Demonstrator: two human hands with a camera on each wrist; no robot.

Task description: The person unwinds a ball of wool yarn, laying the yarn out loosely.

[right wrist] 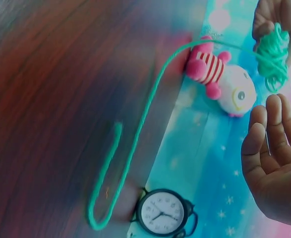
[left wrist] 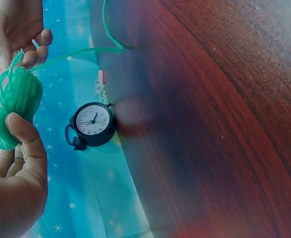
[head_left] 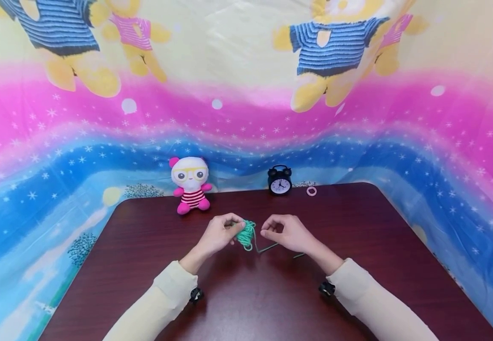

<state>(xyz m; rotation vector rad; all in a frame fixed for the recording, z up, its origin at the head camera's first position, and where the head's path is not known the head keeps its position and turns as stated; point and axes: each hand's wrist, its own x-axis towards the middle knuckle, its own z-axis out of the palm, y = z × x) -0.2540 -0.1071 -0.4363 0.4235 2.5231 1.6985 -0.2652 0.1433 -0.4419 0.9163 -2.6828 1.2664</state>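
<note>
My left hand (head_left: 218, 234) pinches a small bundle of green yarn (head_left: 246, 235) between thumb and fingers, above the table. Loops stick out of the bundle's free end in the left wrist view. To its right hovers my right hand (head_left: 290, 233), fingers loosely bent. In the right wrist view its fingers (right wrist: 279, 129) hold nothing and stand just apart from the bundle. A loose yarn tail (right wrist: 142, 121) hangs from the bundle, sags down and bends back near its end; part of it passes behind the right hand in the head view.
On the dark wooden table (head_left: 246, 303), a plush panda toy (head_left: 192, 184) sits at the back left. A black alarm clock (head_left: 280, 181) stands at the back, with a pale pink ring (head_left: 311, 191) to its right. A printed cloth (head_left: 237, 118) hangs behind the table.
</note>
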